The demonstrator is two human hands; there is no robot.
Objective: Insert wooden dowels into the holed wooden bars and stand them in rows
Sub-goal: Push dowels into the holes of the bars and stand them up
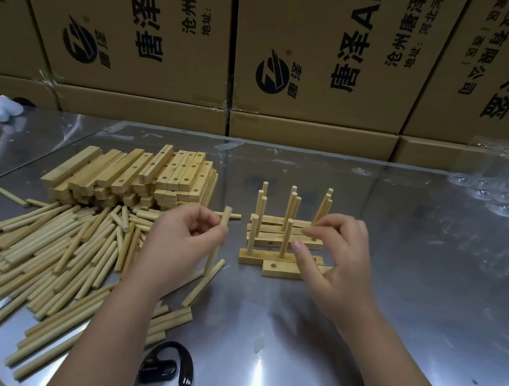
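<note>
Cardboard boxes [313, 63] behind our steel table [420, 275] read 唐泽 and 沧州唐泽. Our left hand [183, 242] pinches a dowel [224, 219] upright near its top, left of the rows [286, 238]. Our right hand [338, 256] spreads loose fingers over them, gripping nothing; the nearest bar [281, 270] shows an open hole.

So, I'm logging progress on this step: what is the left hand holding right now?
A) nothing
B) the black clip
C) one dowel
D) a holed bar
C: the left hand pinches a single dowel between thumb and fingertips, roughly upright.
</note>
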